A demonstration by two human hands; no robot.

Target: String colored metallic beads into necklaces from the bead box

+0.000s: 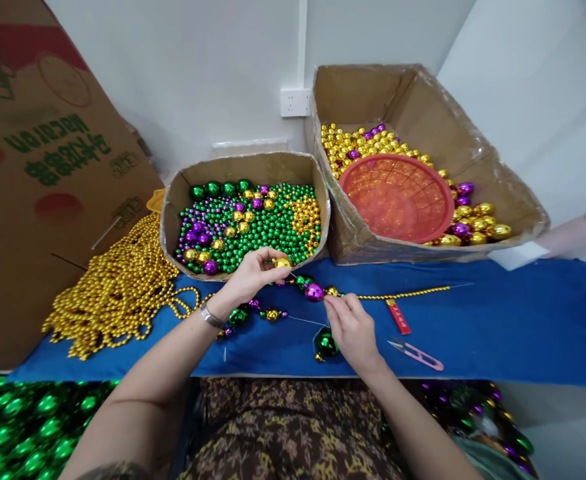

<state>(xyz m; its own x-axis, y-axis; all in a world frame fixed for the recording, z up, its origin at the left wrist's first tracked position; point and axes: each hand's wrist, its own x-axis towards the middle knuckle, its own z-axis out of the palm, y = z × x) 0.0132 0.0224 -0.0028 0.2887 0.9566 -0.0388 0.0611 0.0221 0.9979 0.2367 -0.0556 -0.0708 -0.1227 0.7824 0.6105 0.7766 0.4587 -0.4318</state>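
My left hand (pixel 255 277) is closed, pinching a shiny gold bead (pixel 283 263) between thumb and fingers. From there a short length of thread leads to a green bead (pixel 303 283) and a larger purple bead (pixel 315 292). My right hand (pixel 351 330) is closed, its fingertips at the lower right edge of that purple bead. Below lies more of the strand, with a dark green bead (pixel 239 315), a gold bead (pixel 273 314) and a bare white thread (pixel 305 321) passing toward my right hand. Beside that hand rests a big green ball (pixel 326 342).
Behind my hands stands a cardboard box (pixel 245 160) of mixed beads. A larger box (pixel 493 160) at right holds beads and a red basket (pixel 397 230). Gold bead strands (pixel 117 293) are heaped at left. Pink snips (pixel 423 357) and a red tag (pixel 399 317) lie on the blue cloth (pixel 517 327).
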